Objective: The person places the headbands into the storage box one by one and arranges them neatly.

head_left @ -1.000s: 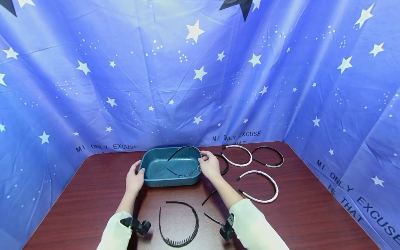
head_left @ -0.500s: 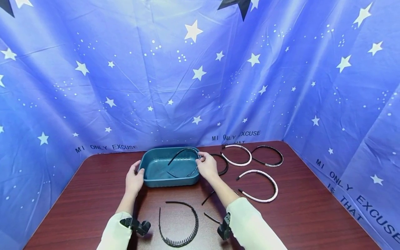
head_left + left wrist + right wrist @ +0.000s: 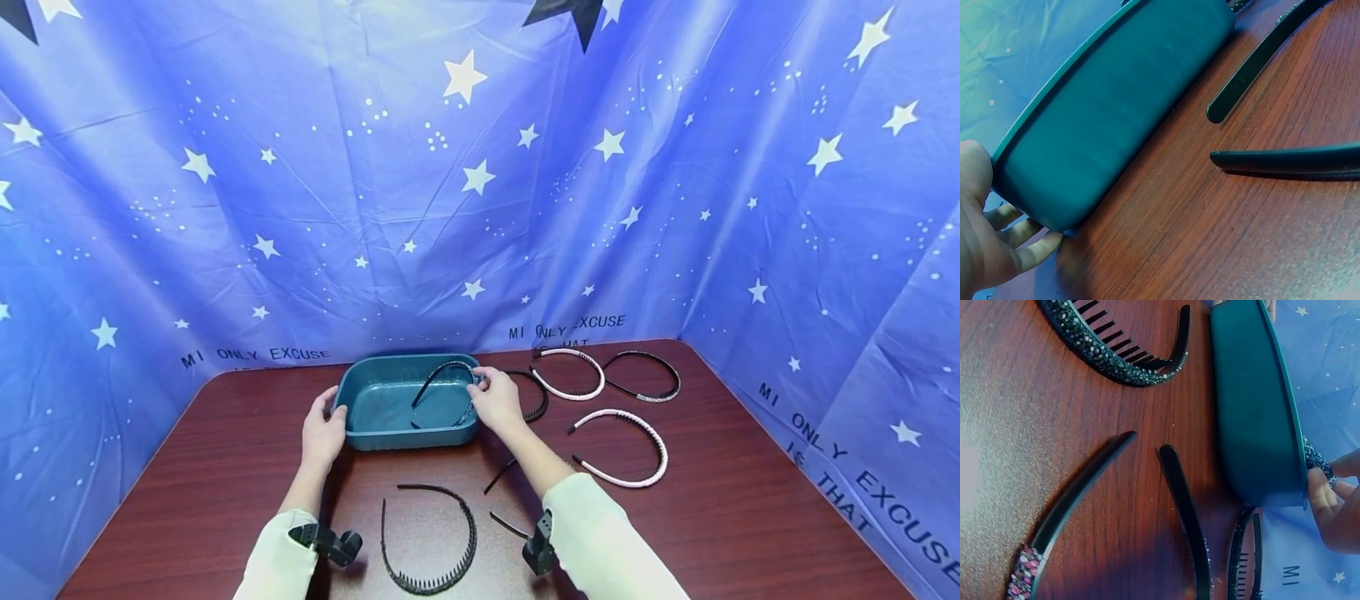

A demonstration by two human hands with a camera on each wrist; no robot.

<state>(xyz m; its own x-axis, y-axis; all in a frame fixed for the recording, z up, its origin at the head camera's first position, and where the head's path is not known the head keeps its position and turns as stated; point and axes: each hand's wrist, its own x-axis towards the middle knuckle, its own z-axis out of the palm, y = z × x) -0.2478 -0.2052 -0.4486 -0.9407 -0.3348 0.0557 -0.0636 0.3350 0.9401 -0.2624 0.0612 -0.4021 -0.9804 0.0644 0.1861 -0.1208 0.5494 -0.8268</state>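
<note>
My left hand (image 3: 324,429) grips the left end of a teal plastic bin (image 3: 408,438), thumb at the rim and fingers along the outside in the left wrist view. At the bin's right end, my right hand (image 3: 497,402) pinches a dark headband (image 3: 430,380) by its curved middle. Its two ends point left, low inside the bin. Dark glitter on this headband (image 3: 1317,461) shows between the fingers in the right wrist view. A black toothed headband (image 3: 474,533) lies in front of the bin. Partly hidden under my right forearm is a headband with pink stones (image 3: 1023,570).
On the right of the brown table (image 3: 735,500) lie two pale pink headbands, one farther back (image 3: 602,379) and one nearer (image 3: 663,454). A black headband (image 3: 678,383) rests at the back right, another black headband (image 3: 544,402) beside the bin. A starry blue curtain (image 3: 360,208) hangs behind.
My right hand has shifted slightly left and the pinched headband has sunk lower into the bin, its ends dropping toward the bottom. The left hand and the bin have stayed in place.
</note>
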